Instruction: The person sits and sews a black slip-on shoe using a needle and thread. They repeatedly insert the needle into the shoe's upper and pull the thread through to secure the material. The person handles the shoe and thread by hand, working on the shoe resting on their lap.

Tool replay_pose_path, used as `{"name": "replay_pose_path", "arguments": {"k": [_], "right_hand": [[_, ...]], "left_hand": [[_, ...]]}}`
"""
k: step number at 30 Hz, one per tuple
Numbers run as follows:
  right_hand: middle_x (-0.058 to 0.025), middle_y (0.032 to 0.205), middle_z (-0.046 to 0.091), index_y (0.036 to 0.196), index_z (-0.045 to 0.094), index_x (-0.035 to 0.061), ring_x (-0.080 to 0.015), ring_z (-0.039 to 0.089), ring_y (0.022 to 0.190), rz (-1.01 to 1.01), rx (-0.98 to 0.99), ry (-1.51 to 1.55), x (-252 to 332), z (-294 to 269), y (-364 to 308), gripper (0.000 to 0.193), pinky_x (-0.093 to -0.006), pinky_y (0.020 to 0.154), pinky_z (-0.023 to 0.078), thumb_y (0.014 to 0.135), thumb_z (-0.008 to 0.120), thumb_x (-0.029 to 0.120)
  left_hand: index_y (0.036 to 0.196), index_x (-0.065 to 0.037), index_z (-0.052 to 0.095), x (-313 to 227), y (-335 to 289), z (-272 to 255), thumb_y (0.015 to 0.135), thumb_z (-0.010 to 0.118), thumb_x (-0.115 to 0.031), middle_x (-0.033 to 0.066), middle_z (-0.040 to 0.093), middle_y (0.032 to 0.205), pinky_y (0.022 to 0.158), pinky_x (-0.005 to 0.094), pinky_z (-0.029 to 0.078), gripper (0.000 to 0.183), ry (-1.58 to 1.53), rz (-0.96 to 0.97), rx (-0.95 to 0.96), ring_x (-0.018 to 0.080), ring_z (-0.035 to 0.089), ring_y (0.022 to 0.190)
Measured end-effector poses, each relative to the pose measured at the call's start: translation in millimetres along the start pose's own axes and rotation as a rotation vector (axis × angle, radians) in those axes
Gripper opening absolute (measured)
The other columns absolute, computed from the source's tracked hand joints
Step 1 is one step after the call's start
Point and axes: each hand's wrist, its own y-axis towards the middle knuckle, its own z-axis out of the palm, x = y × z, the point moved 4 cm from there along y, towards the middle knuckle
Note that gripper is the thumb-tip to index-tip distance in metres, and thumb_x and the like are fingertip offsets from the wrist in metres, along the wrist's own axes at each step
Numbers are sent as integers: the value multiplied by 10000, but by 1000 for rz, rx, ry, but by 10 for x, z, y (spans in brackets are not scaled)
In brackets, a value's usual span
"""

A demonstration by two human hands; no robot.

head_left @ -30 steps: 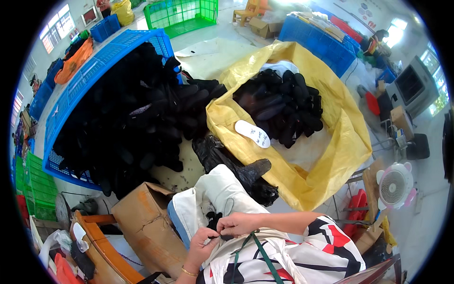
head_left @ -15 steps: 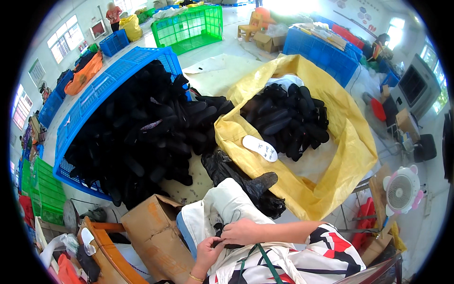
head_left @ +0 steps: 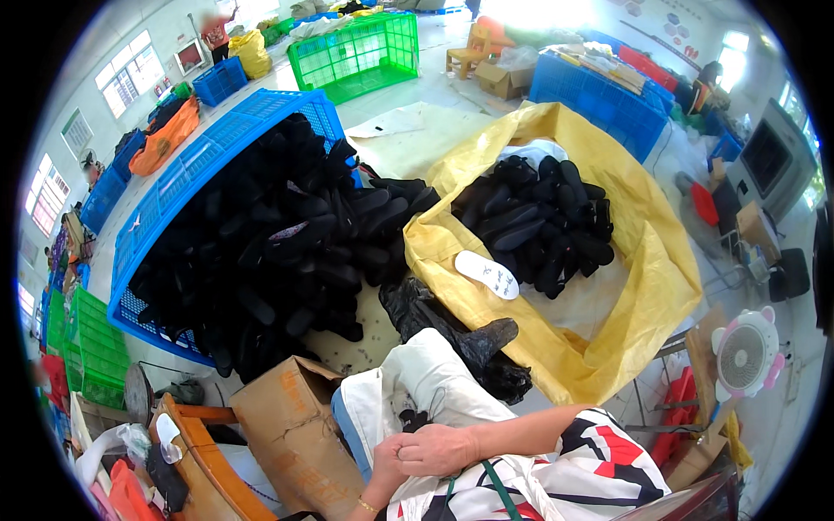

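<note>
My left hand [head_left: 388,462] and my right hand [head_left: 437,450] meet over my lap, fingers closed and pressed together. Whatever they pinch is hidden between them. Just ahead of the fingers a small black thing with thin dark strings [head_left: 414,420] lies on the white cloth [head_left: 434,369] over my lap. Whether the hands hold part of it cannot be made out. Green straps [head_left: 502,491] run down the front of my patterned clothing. Beyond my knees, a crumpled black plastic bag [head_left: 486,347] lies against a yellow woven sack [head_left: 599,352].
A tipped blue crate [head_left: 130,260] spills black soft shoes [head_left: 287,234]; more fill the sack. A white sole-shaped piece [head_left: 486,274] rests on the sack's edge. Beside me are a cardboard box [head_left: 300,438], a wooden chair [head_left: 204,460] and a white fan [head_left: 745,358]. People stand farther back.
My hands have drawn together, the right closing over the left's fingers. The small black thing now shows ahead of them. The whole view has shifted slightly.
</note>
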Motion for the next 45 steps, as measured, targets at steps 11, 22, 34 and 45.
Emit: {"name": "replay_pose_path", "arguments": {"k": [11, 22, 34, 45], "right_hand": [[-6, 738, 590, 932, 556, 88, -126, 598, 588, 1087, -571, 1380, -711, -366, -623, 150, -286, 609, 540, 1018, 553, 211], [24, 650, 406, 915, 506, 86, -80, 426, 541, 606, -1885, 735, -1093, -2004, -1697, 135, -412, 907, 574, 1037, 505, 142], [-30, 844, 612, 1027, 607, 12, -98, 576, 756, 955, -374, 563, -501, 191, -557, 211, -279, 699, 507, 945, 663, 198], [38, 805, 577, 1000, 606, 44, -34, 522, 703, 1143, -303, 1164, -589, 607, -690, 232, -210, 603, 441, 998, 610, 276]], "left_hand": [[925, -41, 723, -109, 94, -126, 823, 729, -124, 108, 668, 771, 651, 334, 502, 131, 8, -81, -32, 243, 626, 691], [879, -24, 723, 271, 11, -333, 809, 719, -123, 92, 677, 734, 633, 321, 508, 121, 195, -101, -168, 197, 636, 672], [1040, 11, 686, 90, 142, -13, 923, 684, -97, 16, 672, 837, 666, 230, 513, 159, -831, -422, -144, 79, 610, 715], [1070, 12, 672, 101, 27, -44, 934, 681, -89, 13, 669, 883, 711, 222, 507, 170, -842, -396, 31, 74, 604, 759]]}}
